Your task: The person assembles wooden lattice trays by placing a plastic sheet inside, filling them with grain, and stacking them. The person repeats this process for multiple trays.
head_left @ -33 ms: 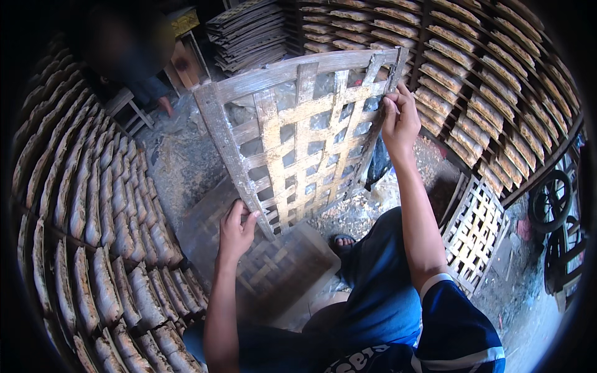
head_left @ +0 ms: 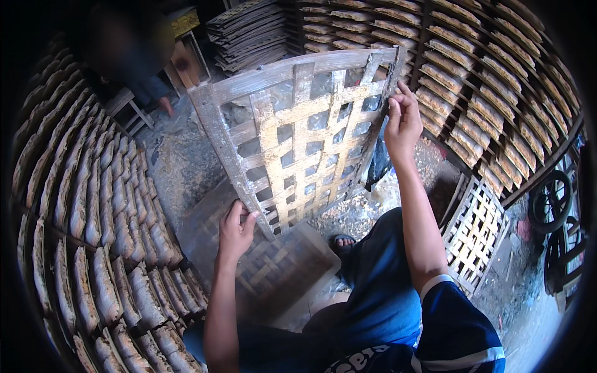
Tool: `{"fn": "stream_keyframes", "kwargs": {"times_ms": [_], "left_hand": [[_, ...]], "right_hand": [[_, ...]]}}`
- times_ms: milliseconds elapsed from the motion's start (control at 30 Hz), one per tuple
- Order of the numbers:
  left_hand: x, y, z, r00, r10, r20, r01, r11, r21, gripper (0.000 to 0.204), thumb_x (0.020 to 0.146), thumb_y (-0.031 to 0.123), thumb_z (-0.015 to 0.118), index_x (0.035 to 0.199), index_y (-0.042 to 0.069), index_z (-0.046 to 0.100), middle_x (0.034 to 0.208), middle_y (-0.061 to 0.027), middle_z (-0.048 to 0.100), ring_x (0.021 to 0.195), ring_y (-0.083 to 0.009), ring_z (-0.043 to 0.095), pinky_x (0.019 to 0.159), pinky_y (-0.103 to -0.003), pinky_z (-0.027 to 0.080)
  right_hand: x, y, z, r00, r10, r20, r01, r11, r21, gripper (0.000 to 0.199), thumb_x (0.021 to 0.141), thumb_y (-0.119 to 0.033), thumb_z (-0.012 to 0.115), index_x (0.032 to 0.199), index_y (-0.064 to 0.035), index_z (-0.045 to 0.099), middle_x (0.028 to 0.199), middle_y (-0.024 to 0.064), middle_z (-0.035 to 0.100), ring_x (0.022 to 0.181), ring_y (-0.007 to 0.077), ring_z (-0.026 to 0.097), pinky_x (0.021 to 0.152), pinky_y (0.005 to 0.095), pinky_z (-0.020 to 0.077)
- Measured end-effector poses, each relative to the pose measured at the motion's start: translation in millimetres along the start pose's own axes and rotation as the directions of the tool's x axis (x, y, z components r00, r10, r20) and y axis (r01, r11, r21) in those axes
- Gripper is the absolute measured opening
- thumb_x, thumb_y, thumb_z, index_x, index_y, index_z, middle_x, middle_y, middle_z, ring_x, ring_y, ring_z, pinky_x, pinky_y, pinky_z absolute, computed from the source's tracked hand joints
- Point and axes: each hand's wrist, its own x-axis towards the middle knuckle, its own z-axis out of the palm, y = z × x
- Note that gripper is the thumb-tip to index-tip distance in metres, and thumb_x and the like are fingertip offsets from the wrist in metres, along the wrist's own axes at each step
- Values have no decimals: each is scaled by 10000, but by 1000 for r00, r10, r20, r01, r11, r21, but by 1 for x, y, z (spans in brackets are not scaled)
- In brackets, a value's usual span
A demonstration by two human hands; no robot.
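A woven bamboo lattice panel [head_left: 301,133] with a wooden border stands tilted upright in front of me. Near the low end of its left border is my left hand [head_left: 236,235], closed on that edge with thumb and fingers. My right hand [head_left: 403,124] is raised beside the upper right border, fingers bent and thumb apart from them, its tips just off the wood. Beneath the panel, a low box-like surface [head_left: 311,252] carries a flat woven piece [head_left: 264,267].
Racks of filled trays curve along the left [head_left: 93,273] and right [head_left: 479,93]. Another lattice panel [head_left: 476,233] leans at right, near a black wheel [head_left: 550,202]. Stacked panels [head_left: 249,34] stand behind, with a seated person [head_left: 146,78] and small stool [head_left: 127,109] at far left.
The panel's top has tipped slightly left. My right hand has shifted a little right, its thumb coming off the border. My left hand stays in about the same place.
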Motion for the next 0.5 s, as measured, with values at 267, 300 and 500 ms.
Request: {"fn": "stream_keyframes", "kwargs": {"times_ms": [267, 300, 500], "left_hand": [[-2, -23, -4, 991, -135, -17, 126, 957, -262, 168, 978, 21, 623, 1124, -48, 579, 954, -127, 680, 844, -146, 680, 735, -287, 622], [-1, -22, 0, 990, -138, -15, 128, 950, -285, 184, 981, 17, 618, 1147, -49, 572, 966, -126, 677, 849, -143, 677, 732, -289, 624], [1, -22, 3, 988, -154, -16, 141, 938, -315, 247, 987, 10, 611, 1218, -53, 550, 1018, -125, 670, 862, -138, 672, 722, -298, 630]], "right_hand": [[-9, 83, -42, 620, 785, -15, -778, 617, 115, 193, 996, -87, 642, 1144, 18, 575, 1021, 172, 699, 983, 259, 720, 757, 329, 594], [-16, 104, -51, 677, 734, -56, -734, 669, -116, 247, 968, -116, 680, 1157, 20, 597, 1016, 168, 702, 1003, 255, 712, 788, 343, 583], [-20, 96, -33, 808, 588, 35, -548, 773, -320, 433, 872, -198, 794, 1246, -30, 655, 1201, 154, 657, 1093, 273, 664, 931, 415, 526]]}}
